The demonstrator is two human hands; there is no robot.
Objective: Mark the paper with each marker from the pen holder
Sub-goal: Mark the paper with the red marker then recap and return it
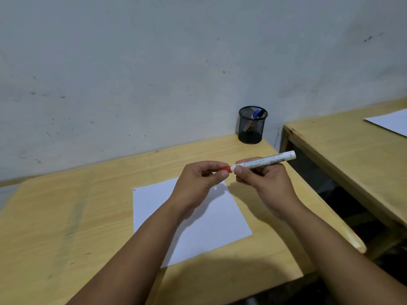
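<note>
The paper (193, 219) lies on the tabletop (66, 216), one tiny mark at its ten o'clock corner. Above it, the left hand (198, 183) pinches the red cap (226, 168); the right hand (266, 181) clasps the marker (264, 161). At one o'clock, the pen holder (252, 125) holds a blue marker (256, 114); most marking seemingly remains.

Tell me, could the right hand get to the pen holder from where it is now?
Probably yes. The pen holder stands open-topped at the table's back edge, with nothing between it and the right hand. But that hand is gripping the marker whose red cap the left hand pinches, so it isn't free.
</note>
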